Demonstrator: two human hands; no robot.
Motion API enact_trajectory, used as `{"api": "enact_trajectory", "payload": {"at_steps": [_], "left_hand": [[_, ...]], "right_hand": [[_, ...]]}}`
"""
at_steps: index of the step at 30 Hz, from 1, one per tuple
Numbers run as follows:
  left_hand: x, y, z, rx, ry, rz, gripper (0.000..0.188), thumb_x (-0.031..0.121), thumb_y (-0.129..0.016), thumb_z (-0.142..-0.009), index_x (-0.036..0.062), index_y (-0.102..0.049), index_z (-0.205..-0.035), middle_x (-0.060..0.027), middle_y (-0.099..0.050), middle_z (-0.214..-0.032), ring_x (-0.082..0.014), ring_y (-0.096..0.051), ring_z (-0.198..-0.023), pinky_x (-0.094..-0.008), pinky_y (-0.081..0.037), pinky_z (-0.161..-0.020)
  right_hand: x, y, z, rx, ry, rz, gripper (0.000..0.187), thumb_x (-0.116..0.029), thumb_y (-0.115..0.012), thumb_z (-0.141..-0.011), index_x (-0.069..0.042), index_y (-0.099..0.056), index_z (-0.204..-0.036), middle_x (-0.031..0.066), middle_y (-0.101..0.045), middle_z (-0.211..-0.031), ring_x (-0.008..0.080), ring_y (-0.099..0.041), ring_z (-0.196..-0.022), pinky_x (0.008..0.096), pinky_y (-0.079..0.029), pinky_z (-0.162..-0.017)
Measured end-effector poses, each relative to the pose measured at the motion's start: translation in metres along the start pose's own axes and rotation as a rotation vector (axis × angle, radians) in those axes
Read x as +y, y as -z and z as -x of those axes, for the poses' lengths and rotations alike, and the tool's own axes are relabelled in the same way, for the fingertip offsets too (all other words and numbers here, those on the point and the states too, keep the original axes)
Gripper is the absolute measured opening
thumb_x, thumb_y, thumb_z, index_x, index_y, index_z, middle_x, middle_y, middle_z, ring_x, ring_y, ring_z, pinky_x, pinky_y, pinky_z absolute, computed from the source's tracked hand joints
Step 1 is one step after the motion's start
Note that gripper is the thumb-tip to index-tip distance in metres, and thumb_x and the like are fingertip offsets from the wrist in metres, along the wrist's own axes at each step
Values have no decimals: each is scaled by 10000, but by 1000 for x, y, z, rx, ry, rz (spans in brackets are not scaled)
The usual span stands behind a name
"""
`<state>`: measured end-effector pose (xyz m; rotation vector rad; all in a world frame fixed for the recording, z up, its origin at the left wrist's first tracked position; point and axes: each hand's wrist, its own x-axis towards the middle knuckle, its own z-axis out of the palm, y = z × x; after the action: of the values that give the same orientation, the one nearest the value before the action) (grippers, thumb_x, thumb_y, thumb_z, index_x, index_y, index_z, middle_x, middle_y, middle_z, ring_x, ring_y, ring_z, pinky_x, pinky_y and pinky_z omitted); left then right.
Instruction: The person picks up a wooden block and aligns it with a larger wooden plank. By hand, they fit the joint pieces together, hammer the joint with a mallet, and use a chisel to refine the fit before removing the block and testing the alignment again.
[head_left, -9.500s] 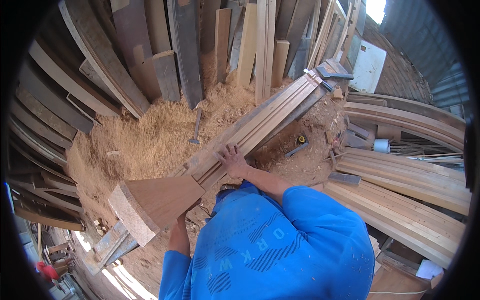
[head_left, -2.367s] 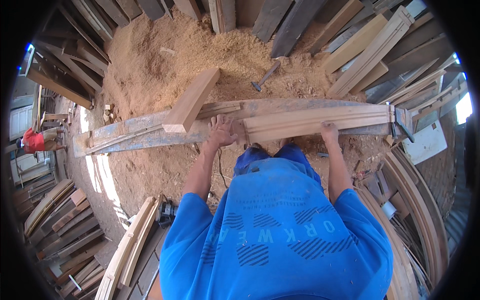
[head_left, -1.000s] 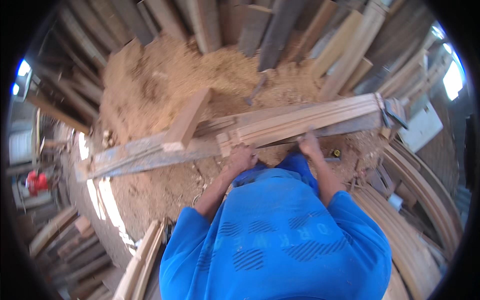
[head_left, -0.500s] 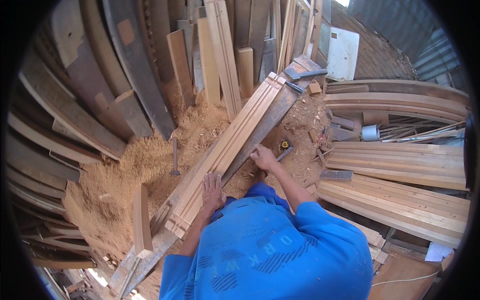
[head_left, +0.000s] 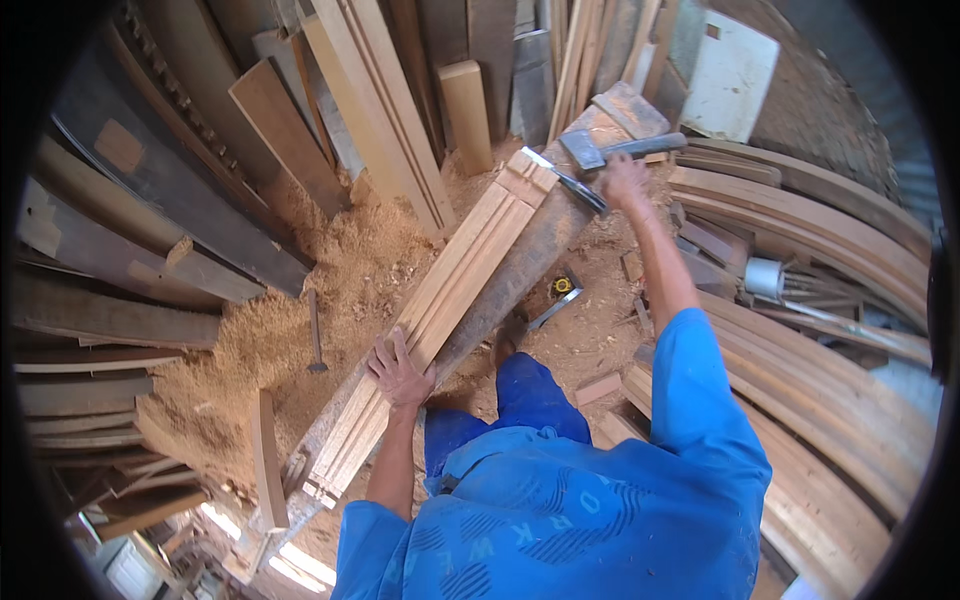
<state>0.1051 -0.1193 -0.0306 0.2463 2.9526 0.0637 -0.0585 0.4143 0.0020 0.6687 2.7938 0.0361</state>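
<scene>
A bundle of light wooden slats [head_left: 450, 290] lies along a long dark beam [head_left: 540, 250] that runs from lower left to upper right. My left hand [head_left: 400, 370] rests flat on the slats near their lower end, fingers spread. My right arm stretches out to the far end of the beam. There my right hand [head_left: 625, 182] sits just below the handle of a hatchet [head_left: 600, 148] and beside a chisel-like tool [head_left: 568, 182] lying across the slat ends. Its fingers are curled, and whether they grip either tool is unclear.
Planks [head_left: 370, 110] lean against the back wall above a heap of sawdust [head_left: 300, 320], where a hammer [head_left: 314, 335] lies. Curved boards [head_left: 830, 330] are stacked on the right, with a white roll [head_left: 765, 277]. A metal square with a yellow tape [head_left: 558, 295] lies on the ground.
My right hand has left the middle of the beam and reached up to its far end by the hatchet. My left hand stays on the slats.
</scene>
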Motion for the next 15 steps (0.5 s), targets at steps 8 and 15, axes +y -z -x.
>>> {"api": "enact_trajectory", "payload": {"at_steps": [8,15], "left_hand": [[5,-1,-6,-10,-8,-18,1131,454,-851,-623,130,-294,-1554,-261,-293,-1529,-473,-351,-1308,-641,-267,-1087],[6,3,-10,-19,-39,-10,1128,461,-849,-627,115,-293,-1545,-276,-303,-1508,-478,-350,-1302,-649,-250,-1091]], "right_hand": [[25,-38,-75,142,157,173,338,-162,-600,-842,-114,-651,-1173,116,-652,-1172,409,-521,-1254,526,-306,-1114],[35,-30,-58,-124,173,-29,274,-246,-645,-837,-28,-678,-1000,220,-702,-1026,394,-676,-968,507,-517,-868]]}}
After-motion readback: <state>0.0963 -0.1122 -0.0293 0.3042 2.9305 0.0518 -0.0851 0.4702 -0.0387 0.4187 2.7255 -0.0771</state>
